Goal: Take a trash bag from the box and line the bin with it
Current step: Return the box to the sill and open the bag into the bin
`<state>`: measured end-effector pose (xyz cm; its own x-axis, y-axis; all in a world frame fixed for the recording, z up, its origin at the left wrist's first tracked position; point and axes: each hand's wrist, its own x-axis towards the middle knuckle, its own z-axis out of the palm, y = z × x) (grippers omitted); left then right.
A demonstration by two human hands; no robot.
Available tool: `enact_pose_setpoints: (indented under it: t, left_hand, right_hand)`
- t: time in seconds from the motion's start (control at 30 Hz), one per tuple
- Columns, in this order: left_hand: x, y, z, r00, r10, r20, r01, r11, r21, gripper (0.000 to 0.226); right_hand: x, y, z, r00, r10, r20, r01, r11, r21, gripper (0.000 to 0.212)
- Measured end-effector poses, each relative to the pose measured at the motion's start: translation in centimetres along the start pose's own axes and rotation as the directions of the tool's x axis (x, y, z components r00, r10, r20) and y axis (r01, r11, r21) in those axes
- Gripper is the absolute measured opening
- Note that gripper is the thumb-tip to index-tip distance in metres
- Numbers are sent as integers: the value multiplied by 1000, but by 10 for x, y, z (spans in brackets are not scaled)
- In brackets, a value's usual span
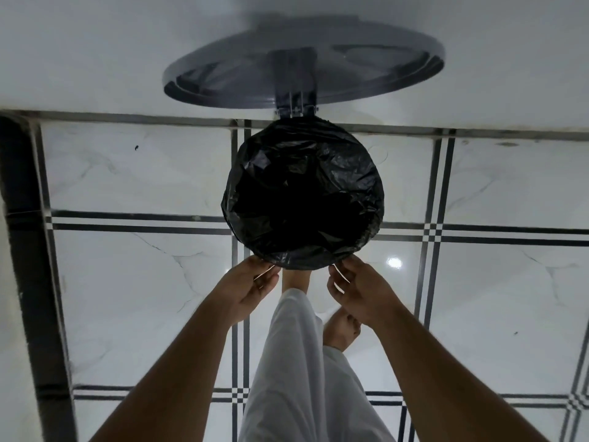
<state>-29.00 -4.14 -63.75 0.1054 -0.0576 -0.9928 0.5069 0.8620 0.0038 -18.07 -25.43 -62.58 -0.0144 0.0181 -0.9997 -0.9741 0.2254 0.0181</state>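
Bag (302,193) lines the bin, its black film spread over the whole mouth and folded past the rim. My left hand (251,288) and right hand (357,288) pinch the near hem, tugging it snug. Lid (302,59) stands open against the wall.

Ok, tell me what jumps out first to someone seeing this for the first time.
The black trash bag dominates the centre, stretched over the round bin so its dark mouth faces the camera. Behind it the grey lid stands open against the white wall. Below, the left hand and right hand meet the bag's near edge, fingers curled at it, above a white trouser leg and bare feet on the glossy tiled floor.
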Motion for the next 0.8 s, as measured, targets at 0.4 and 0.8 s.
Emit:
enact_pose_setpoints:
  t: [0.4,0.8]
  left_hand:
    - [21,3,11,993,106,-55,-95,980,172,30]
    - [-7,59,11,867,350,-355,-320,937,140,37]
  right_hand:
    - [21,-15,18,976,-87,-200,49,982,-185,20]
    - [-22,-40,20,761,-588,-275,502,802,-325,51]
